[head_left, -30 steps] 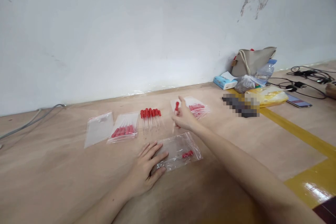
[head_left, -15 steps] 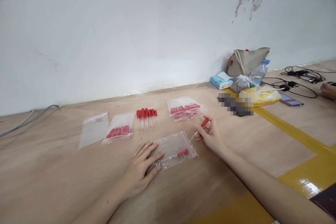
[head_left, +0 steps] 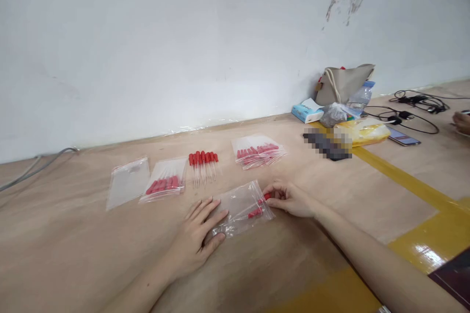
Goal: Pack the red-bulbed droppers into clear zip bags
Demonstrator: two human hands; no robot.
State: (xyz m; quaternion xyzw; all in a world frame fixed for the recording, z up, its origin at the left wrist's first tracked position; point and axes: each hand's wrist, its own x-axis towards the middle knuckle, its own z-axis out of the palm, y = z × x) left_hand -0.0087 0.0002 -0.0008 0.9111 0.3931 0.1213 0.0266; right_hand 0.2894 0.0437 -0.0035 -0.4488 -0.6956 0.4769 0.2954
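Note:
My left hand [head_left: 200, 232] lies flat with fingers spread on the left end of a clear zip bag [head_left: 240, 207] on the wooden surface. My right hand [head_left: 288, 199] pinches a red-bulbed dropper [head_left: 266, 197] at the bag's open right edge, its tip going into the bag. Another red-bulbed dropper [head_left: 254, 213] lies inside the bag. A loose row of red-bulbed droppers [head_left: 203, 165] lies just beyond the bag.
A filled bag of droppers [head_left: 258, 152] lies behind right, another filled bag [head_left: 164, 184] and an empty bag [head_left: 128, 187] lie to the left. A beige pouch [head_left: 343, 84], tissue pack [head_left: 306, 111], yellow packet [head_left: 362, 131], phone and cables sit far right. Another person's hand [head_left: 461, 122] shows at the right edge.
My right hand picked one dropper from the area of the far bag, carried it back toward me, and now pushes it into the bag's opening. The left hand stayed on the bag.

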